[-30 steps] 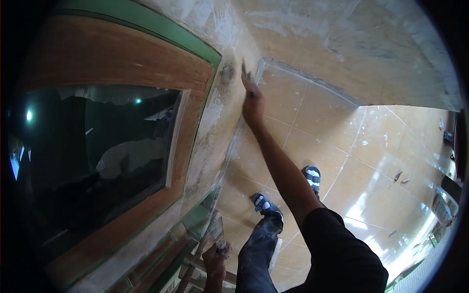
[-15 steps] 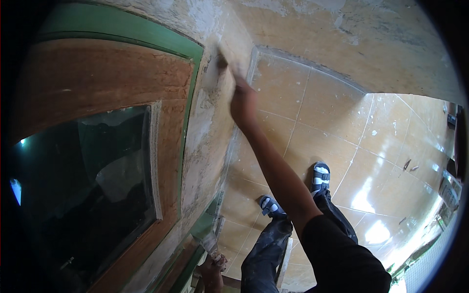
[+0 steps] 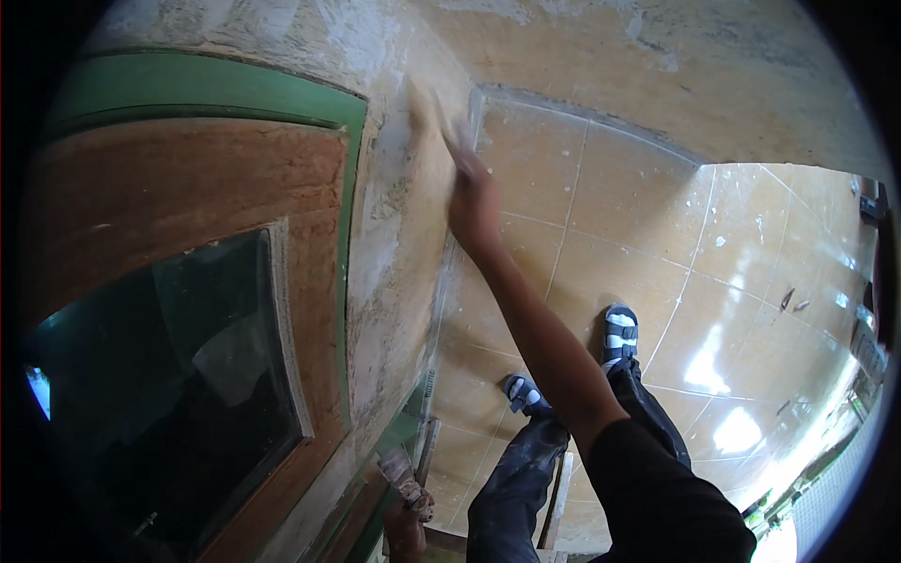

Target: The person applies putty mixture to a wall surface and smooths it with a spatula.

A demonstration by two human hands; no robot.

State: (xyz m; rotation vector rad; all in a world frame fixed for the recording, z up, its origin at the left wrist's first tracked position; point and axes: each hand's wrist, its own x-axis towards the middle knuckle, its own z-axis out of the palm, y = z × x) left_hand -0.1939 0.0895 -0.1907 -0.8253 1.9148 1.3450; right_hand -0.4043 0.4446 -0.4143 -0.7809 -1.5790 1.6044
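Head view: right hand [image 3: 472, 208] grips scraper [image 3: 449, 131] against wall [image 3: 399, 244].

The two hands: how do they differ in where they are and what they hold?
The right hand is stretched out at arm's length against the plastered wall, pressing a flat blade to it; the left hand hangs low by the picture's lower edge. The left hand carries a plaster-caked trowel held off the wall. Both hands grip a plastering tool.

Place: a building under renovation.
Wall [image 3: 404, 244]: rough, patchy plaster at 12 o'clock.
Door [image 3: 188, 235]: wooden, green-framed, at 9 o'clock.
Floor [image 3: 751, 310]: glossy tiles, plaster-spattered.
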